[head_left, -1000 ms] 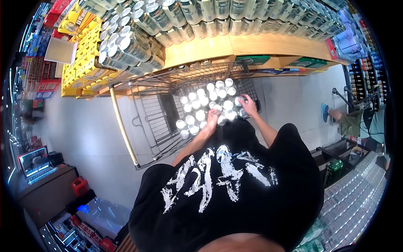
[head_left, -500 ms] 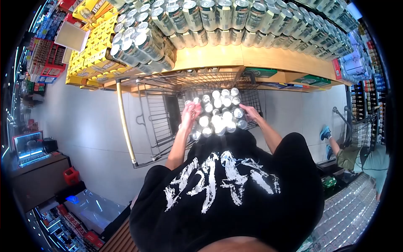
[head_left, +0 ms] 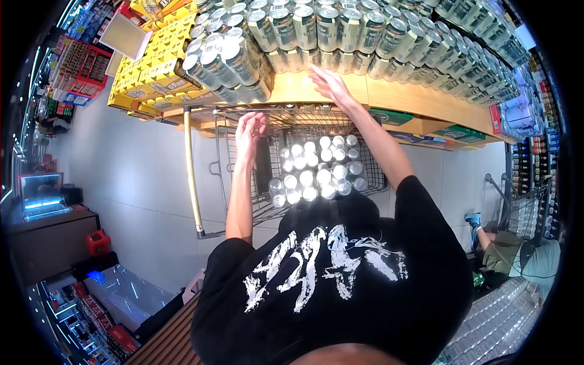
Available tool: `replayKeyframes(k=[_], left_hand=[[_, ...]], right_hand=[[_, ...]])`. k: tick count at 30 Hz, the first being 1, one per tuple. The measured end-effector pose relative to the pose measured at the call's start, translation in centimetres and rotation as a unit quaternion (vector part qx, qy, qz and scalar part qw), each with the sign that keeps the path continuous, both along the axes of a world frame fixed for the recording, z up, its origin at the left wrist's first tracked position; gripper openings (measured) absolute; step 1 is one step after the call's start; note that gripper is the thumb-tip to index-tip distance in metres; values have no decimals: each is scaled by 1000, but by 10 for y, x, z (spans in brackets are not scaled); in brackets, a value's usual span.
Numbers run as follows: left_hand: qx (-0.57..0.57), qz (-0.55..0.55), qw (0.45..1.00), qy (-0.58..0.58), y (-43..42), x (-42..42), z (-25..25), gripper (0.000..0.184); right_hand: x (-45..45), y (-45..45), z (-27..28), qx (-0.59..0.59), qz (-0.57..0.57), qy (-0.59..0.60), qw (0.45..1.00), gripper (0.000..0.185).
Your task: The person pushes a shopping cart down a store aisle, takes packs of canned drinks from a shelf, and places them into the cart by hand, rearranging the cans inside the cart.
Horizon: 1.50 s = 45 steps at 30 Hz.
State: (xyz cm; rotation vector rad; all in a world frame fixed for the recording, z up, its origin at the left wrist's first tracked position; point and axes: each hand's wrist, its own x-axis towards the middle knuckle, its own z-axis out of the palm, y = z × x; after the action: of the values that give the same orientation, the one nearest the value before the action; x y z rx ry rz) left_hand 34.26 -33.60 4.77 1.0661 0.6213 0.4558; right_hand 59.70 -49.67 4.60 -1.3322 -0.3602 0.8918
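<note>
A: And you're off the cans! A second ago both your hands were down on those silver-topped cans; now your right hand has swung forward over the wooden ledge, and your left hand has come up over the wire cart.

B: What's your grip doing?

A: Your right is spread wide, fingers stretched toward the shelf cans just beyond. Whether they touch, I can't tell. Your left has its fingers bent; how tightly they close, I can't make out.

B: And the cart's load?

A: Nearer your body than either hand, right of your left: two blocks of upright cylinders, round metal lids glaring white, inside a thin dark wire grid.

B: Textures around you?

A: Smooth, pale-grained wood under your right hand; past it, glossy green-and-cream cans stacked in tiers. Left of your left hand, a straight yellow handle bar, and farther forward, bright yellow cartons in a blocky pile.
</note>
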Motion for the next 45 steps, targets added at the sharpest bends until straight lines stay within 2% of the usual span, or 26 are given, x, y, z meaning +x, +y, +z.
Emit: replayKeyframes(k=[2, 4, 6, 8, 9, 16, 20, 26, 28, 31, 35, 36, 38, 41, 42, 45], left_hand=[[-3, -2, 1000, -15, 3, 3, 6, 24], [4, -4, 1000, -19, 0, 5, 9, 24], [0, -19, 1000, -14, -4, 4, 9, 23], [-27, -44, 999, -6, -10, -2, 13, 23], [-24, -48, 999, -4, -10, -5, 14, 22], [19, 9, 999, 27, 19, -52, 11, 27], [38, 67, 997, 27, 58, -61, -9, 30], [228, 121, 965, 50, 135, 6, 56, 47], [263, 131, 952, 81, 159, 33, 88, 50], [283, 119, 943, 125, 193, 61, 106, 54], [376, 86, 909, 158, 238, 84, 76, 66], [309, 81, 939, 125, 228, 87, 83, 64], [325, 61, 940, 84, 261, 92, 49, 59], [226, 88, 969, 37, 235, 95, 73, 51], [188, 105, 976, 10, 236, 97, 72, 51], [169, 149, 974, -31, 228, 99, 66, 55]], right_hand=[[3, 45, 43, 35, 55, 19, 998, 94], [1, 93, 72, -20, 52, 75, 996, 98], [-20, 116, 119, -1, 82, 74, 994, 113], [-19, 168, 97, -3, 9, 81, 997, 128], [-25, 174, 105, -5, 23, 97, 995, 137], [-26, 189, 96, -4, 79, 112, 991, 129], [-25, 200, 79, 2, 45, 79, 996, 123], [-29, 195, 85, 12, 68, 102, 992, 118], [-30, 193, 86, 14, 64, 95, 993, 117], [-30, 198, 80, 9, 29, 91, 995, 116], [-27, 199, 77, 20, 40, 114, 992, 116], [-28, 198, 78, 14, 28, 107, 994, 118], [-28, 198, 79, 16, 21, 103, 994, 119], [-28, 191, 84, 37, 67, 109, 991, 111], [-28, 191, 82, 33, 49, 105, 993, 112], [-30, 195, 79, 23, 16, 94, 995, 113]])
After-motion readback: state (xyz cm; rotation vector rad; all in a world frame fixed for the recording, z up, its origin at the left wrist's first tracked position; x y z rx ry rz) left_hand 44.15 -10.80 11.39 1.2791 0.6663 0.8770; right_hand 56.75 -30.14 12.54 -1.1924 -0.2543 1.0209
